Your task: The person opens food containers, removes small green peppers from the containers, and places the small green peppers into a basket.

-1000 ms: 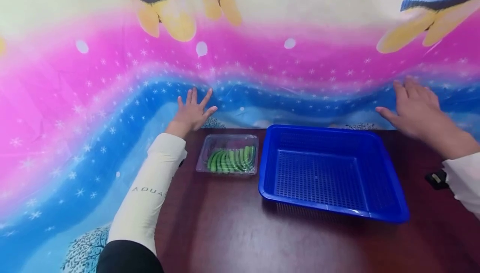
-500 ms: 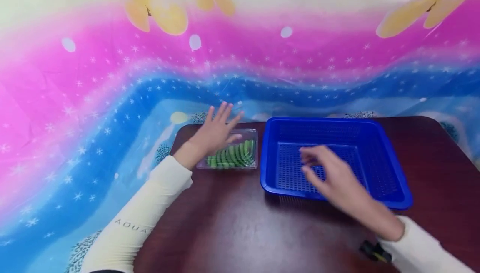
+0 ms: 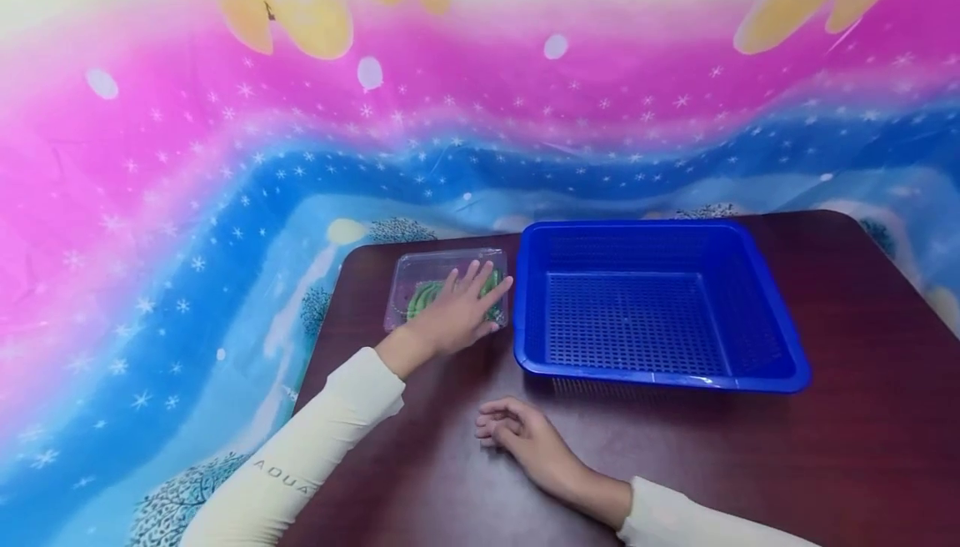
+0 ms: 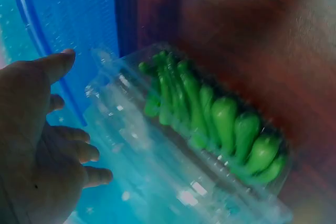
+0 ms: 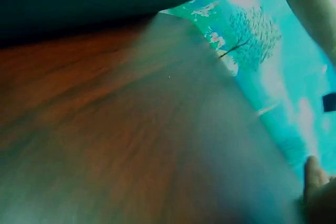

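A clear plastic box (image 3: 407, 268) stands near the table's back left edge. Inside it lies a row of slim green vegetables (image 4: 223, 124), thicker at one end. My left hand (image 3: 456, 313) reaches over this box with its fingers spread, hiding part of the row in the head view. From the left wrist, the straight fingers of the left hand (image 4: 47, 140) show beside the box's clear plastic. Low over the front of the table is my right hand (image 3: 536, 447), fingers loosely curled and holding nothing. Only a fingertip of it (image 5: 312, 174) shows at the right wrist view's edge.
To the right of the box stands a large blue perforated plastic basket (image 3: 528, 305), with nothing seen inside. Both are on a dark red-brown table (image 3: 862, 347). A colourful printed cloth (image 3: 600, 130) hangs behind and at the left.
My left hand has come down from the backdrop, over the box. The right hand has swung left from the far right, across the basket, to the front of the table, its fingers curling loosely.
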Available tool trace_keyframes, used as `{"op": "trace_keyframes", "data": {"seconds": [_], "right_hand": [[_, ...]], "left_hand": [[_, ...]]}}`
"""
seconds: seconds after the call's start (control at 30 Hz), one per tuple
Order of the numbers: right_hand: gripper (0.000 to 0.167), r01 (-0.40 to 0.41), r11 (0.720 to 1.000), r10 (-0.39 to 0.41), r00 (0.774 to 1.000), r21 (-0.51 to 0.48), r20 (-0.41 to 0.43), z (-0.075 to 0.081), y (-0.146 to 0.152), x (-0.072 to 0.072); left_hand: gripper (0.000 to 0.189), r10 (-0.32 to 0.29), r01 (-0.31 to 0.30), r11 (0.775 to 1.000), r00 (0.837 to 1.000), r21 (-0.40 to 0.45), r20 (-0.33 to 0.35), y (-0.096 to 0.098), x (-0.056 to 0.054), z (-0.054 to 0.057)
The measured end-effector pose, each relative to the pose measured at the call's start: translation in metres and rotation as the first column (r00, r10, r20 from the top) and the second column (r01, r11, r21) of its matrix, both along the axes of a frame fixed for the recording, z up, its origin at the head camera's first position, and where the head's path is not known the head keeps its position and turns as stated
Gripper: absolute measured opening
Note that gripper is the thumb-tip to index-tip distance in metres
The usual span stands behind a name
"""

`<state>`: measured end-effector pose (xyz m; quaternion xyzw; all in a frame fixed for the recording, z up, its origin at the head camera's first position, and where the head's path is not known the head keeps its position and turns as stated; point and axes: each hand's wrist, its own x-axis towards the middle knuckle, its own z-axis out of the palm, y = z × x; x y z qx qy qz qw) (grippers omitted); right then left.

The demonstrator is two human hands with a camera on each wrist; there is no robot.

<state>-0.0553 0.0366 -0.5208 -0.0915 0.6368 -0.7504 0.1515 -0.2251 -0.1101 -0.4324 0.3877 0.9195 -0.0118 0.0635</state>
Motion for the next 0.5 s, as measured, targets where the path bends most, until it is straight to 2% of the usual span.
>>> {"op": "trace_keyframes", "data": {"seconds": [0.07,0.13,0.23,0.3,0.37,0.5], "right_hand": [[0.041,0.088,0.992,-0.078,0.990,-0.087,0.113,-0.011,-0.009,-0.011],[0.044,0.205,0.965,-0.172,0.966,-0.166,0.194,-0.018,-0.016,-0.023],[0.044,0.372,0.891,-0.308,0.916,-0.261,0.257,-0.025,-0.023,-0.043],[0.043,0.449,0.837,-0.370,0.885,-0.313,0.282,-0.027,-0.027,-0.055],[0.042,0.504,0.788,-0.409,0.858,-0.353,0.311,-0.026,-0.031,-0.064],[0.039,0.570,0.711,-0.454,0.819,-0.412,0.350,-0.024,-0.041,-0.077]], "left_hand": [[0.078,0.020,-0.020,1.000,1.000,0.022,-0.002,0.001,-0.001,-0.007],[0.082,0.038,-0.037,0.998,0.999,0.045,-0.014,0.003,-0.002,-0.012],[0.083,0.047,-0.044,0.996,0.998,0.073,-0.045,0.004,-0.004,-0.018],[0.081,0.042,-0.037,0.997,0.997,0.065,-0.069,0.005,-0.006,-0.022],[0.078,0.034,-0.030,0.998,0.996,0.051,-0.078,0.005,-0.006,-0.025],[0.073,0.024,-0.022,1.000,0.997,0.022,-0.070,0.004,-0.005,-0.028]]}}
